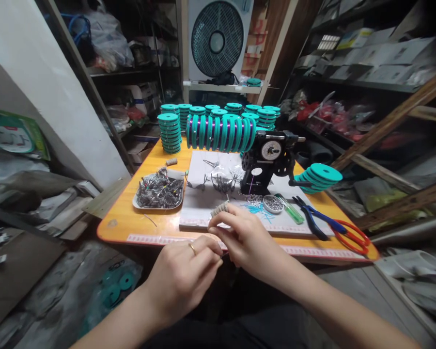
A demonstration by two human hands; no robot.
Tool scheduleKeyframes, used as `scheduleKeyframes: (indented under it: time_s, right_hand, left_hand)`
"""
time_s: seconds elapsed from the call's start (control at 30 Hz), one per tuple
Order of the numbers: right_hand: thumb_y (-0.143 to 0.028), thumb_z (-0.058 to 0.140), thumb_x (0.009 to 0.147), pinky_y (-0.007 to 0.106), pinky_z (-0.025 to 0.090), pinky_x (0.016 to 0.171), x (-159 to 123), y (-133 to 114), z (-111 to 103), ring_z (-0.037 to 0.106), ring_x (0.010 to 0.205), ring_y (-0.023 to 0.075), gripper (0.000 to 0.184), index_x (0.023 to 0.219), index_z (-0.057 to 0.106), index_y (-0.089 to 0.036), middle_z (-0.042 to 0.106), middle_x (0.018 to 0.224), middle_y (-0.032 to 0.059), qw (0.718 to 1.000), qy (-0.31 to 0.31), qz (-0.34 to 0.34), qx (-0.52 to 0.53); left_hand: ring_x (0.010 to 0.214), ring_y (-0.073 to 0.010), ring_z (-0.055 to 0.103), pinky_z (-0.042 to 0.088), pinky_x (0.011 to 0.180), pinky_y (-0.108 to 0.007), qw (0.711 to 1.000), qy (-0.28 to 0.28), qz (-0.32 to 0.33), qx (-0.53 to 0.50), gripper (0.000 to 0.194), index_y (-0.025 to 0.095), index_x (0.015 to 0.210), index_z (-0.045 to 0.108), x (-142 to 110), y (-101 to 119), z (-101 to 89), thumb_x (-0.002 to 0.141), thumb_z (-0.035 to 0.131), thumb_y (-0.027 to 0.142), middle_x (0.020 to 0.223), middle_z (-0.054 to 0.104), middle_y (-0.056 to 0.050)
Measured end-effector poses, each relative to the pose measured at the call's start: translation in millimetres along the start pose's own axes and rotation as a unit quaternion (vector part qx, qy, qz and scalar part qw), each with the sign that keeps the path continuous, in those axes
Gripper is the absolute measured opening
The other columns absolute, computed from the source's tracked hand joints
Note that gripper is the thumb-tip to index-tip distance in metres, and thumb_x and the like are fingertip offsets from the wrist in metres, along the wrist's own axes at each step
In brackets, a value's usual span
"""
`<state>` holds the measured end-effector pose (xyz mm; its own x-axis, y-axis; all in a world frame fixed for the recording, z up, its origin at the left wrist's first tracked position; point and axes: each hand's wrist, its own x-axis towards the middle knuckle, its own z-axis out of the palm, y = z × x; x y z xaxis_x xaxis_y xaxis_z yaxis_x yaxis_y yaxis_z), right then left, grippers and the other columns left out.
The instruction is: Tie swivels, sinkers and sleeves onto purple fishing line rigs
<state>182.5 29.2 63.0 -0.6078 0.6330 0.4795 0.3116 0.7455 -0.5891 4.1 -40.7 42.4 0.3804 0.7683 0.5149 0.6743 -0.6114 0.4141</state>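
My left hand (pixel 187 271), with a ring on one finger, is pinched closed just off the table's front edge. My right hand (pixel 245 237) is closed beside it, fingertips almost meeting the left ones. Whatever lies between the fingertips is too small and hidden to name. A tan ribbed roll (pixel 219 209) shows right behind my right fingers; whether they touch it I cannot tell. Beyond, on a white board (pixel 196 206), lie dark wire pieces (pixel 223 183), blue strips (pixel 259 211) and a small round dish (pixel 273 204) of metal bits.
A black hand-cranked winder (pixel 263 165) carries a row of teal spools (pixel 221 133). More teal spools (pixel 169 133) stand in stacks behind. At left is a tray of small dark parts (pixel 158 191). Scissors (pixel 350 237), pliers (pixel 308 218) and a green cutter (pixel 292 211) lie at right.
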Motion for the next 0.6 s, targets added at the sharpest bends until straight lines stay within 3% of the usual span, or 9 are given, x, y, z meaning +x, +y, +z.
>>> scheduleKeyframes:
  time_s: [0.03, 0.07, 0.13, 0.2, 0.27, 0.37, 0.43, 0.5, 0.6]
  right_hand:
    - [-0.007, 0.048, 0.096, 0.025, 0.045, 0.069, -6, 0, -1, 0.056, 0.080, 0.0138, 0.013, 0.099, 0.059, -0.013, 0.057, 0.088, 0.0059, 1.000, 0.020, -0.016, 0.002]
    - [-0.006, 0.045, 0.096, 0.025, 0.048, 0.072, -12, -1, -2, 0.057, 0.087, 0.0150, 0.018, 0.108, 0.057, -0.012, 0.058, 0.095, 0.0086, 0.998, 0.037, -0.048, 0.003]
    - [-0.003, 0.042, 0.092, 0.028, 0.051, 0.079, -25, -5, -5, 0.058, 0.099, 0.0176, 0.030, 0.119, 0.052, -0.011, 0.059, 0.107, 0.0133, 0.989, 0.047, -0.139, -0.012]
    - [-0.003, 0.046, 0.089, 0.035, 0.050, 0.092, -34, -8, -6, 0.058, 0.096, 0.0176, 0.026, 0.110, 0.056, -0.015, 0.061, 0.102, 0.0094, 0.976, 0.028, -0.209, -0.054]
    - [-0.006, 0.053, 0.089, 0.041, 0.043, 0.103, -39, -10, -6, 0.059, 0.085, 0.0142, 0.013, 0.094, 0.057, -0.017, 0.061, 0.086, 0.0020, 0.974, 0.028, -0.208, -0.086]
    - [-0.010, 0.059, 0.090, 0.036, 0.039, 0.107, -42, -9, -4, 0.060, 0.084, 0.0118, 0.007, 0.090, 0.056, -0.016, 0.064, 0.084, -0.0008, 0.978, 0.046, -0.188, -0.078]
    - [-0.012, 0.060, 0.092, 0.033, 0.042, 0.099, -46, -7, -4, 0.061, 0.086, 0.0121, 0.004, 0.094, 0.058, -0.015, 0.067, 0.090, 0.0010, 0.980, 0.037, -0.185, -0.059]
    - [-0.014, 0.062, 0.092, 0.031, 0.046, 0.085, -50, -6, -6, 0.061, 0.079, 0.0111, 0.004, 0.095, 0.060, -0.016, 0.066, 0.087, 0.0003, 0.988, 0.022, -0.152, -0.013]
    - [-0.019, 0.066, 0.092, 0.024, 0.045, 0.065, -56, -7, -9, 0.057, 0.068, 0.0095, 0.004, 0.092, 0.062, -0.018, 0.060, 0.077, -0.0017, 0.997, 0.007, -0.042, 0.058]
  left_hand:
    - [0.074, -0.0018, 0.063, 0.044, 0.064, -0.011, 0.985, -0.034, -0.112, -0.127, 0.011, 0.017, 0.077, 0.062, 1, 2, 0.4, 0.087, 0.060, 0.019, 0.091, 0.071, 0.003]
    - [0.070, -0.0003, 0.060, 0.041, 0.059, -0.009, 0.935, -0.063, -0.227, -0.265, 0.019, 0.016, 0.071, 0.061, 2, 4, 1.4, 0.087, 0.062, 0.027, 0.085, 0.069, 0.003]
    - [0.057, 0.0011, 0.050, 0.035, 0.050, -0.010, 0.767, -0.084, -0.394, -0.499, 0.032, 0.014, 0.067, 0.058, 1, 9, 5.5, 0.079, 0.071, 0.040, 0.074, 0.062, 0.003]
    - [0.049, 0.0018, 0.041, 0.030, 0.046, -0.012, 0.638, -0.071, -0.452, -0.620, 0.037, 0.014, 0.069, 0.057, -2, 14, 11.6, 0.072, 0.077, 0.044, 0.066, 0.055, 0.004]
    - [0.048, 0.0010, 0.039, 0.028, 0.046, -0.012, 0.582, -0.071, -0.465, -0.663, 0.034, 0.014, 0.072, 0.057, -4, 17, 17.8, 0.073, 0.075, 0.043, 0.061, 0.051, 0.004]
    - [0.048, 0.0006, 0.040, 0.030, 0.047, -0.012, 0.544, -0.078, -0.481, -0.683, 0.031, 0.014, 0.072, 0.057, -5, 20, 23.6, 0.074, 0.074, 0.039, 0.059, 0.048, 0.004]
    - [0.046, 0.0012, 0.038, 0.029, 0.045, -0.011, 0.545, -0.072, -0.479, -0.685, 0.032, 0.014, 0.069, 0.057, -4, 20, 24.2, 0.073, 0.076, 0.039, 0.057, 0.046, 0.005]
    - [0.049, 0.0017, 0.042, 0.033, 0.046, -0.011, 0.602, -0.065, -0.458, -0.651, 0.033, 0.014, 0.066, 0.057, -3, 20, 22.9, 0.073, 0.076, 0.040, 0.065, 0.051, 0.004]
    - [0.071, 0.0015, 0.056, 0.044, 0.059, -0.006, 0.807, -0.012, -0.366, -0.464, 0.023, 0.014, 0.066, 0.063, -4, 22, 21.4, 0.080, 0.071, 0.031, 0.086, 0.056, 0.002]
